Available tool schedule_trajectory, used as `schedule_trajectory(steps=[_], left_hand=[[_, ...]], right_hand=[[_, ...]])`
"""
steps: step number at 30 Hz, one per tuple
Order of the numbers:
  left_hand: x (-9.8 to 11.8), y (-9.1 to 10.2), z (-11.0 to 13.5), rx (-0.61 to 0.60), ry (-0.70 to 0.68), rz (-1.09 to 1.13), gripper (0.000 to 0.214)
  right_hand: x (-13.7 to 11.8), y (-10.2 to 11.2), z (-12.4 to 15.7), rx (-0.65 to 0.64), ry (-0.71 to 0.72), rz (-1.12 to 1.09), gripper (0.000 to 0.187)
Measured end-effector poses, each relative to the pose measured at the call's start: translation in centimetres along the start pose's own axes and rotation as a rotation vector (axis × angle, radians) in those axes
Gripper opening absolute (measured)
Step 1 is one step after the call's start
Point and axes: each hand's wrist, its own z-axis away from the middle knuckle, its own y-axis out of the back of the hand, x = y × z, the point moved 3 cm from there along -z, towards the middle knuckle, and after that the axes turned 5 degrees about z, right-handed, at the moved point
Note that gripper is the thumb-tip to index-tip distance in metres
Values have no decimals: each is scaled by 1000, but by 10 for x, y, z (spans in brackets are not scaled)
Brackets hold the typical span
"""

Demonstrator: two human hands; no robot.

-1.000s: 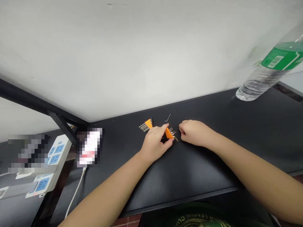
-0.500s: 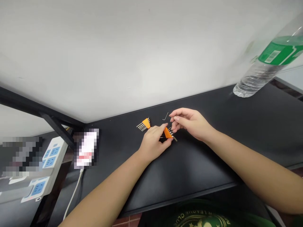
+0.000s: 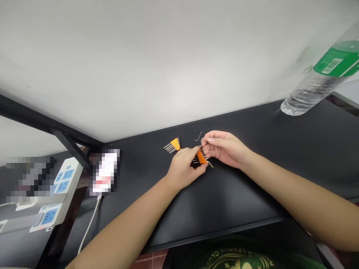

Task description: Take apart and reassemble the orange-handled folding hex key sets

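My left hand [image 3: 183, 166] grips an orange hex key holder [image 3: 201, 157] between thumb and fingers, low over the black table. Several metal hex keys stick out of both sides of it, and one longer key angles down to the right. At the holder's upper right end is my right hand [image 3: 224, 147], its thumb and fingers drawn together close to the key ends. Whatever is in that pinch is too small or hidden to make out. Behind the hands lies a single small L-shaped hex key [image 3: 198, 136]. A second orange holder with hex keys [image 3: 175, 144] rests left of it.
A tall water bottle with a green label [image 3: 311, 86] stands at the back right by the wall. On the left are a phone-like blurred device [image 3: 106, 172] with a white cable [image 3: 90, 224], a white power strip [image 3: 66, 186] and a black frame bar [image 3: 71, 149].
The right fingers have curled in a little closer to the holder's upper end. My left hand keeps its grip on the holder. The whole view has shifted slightly.
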Motion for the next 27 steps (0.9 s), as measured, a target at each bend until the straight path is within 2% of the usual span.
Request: schedule_trajectory(steps=[19,24,27], left_hand=[[-2,0,1,20,9,10,50],[-2,0,1,8,6,39,52],[-2,0,0,28,-20,55,54]], right_hand=[[2,1,0,19,41,-1,14],[2,2,1,5,51,105,16],[-2,4,2,-2,112,201,12]])
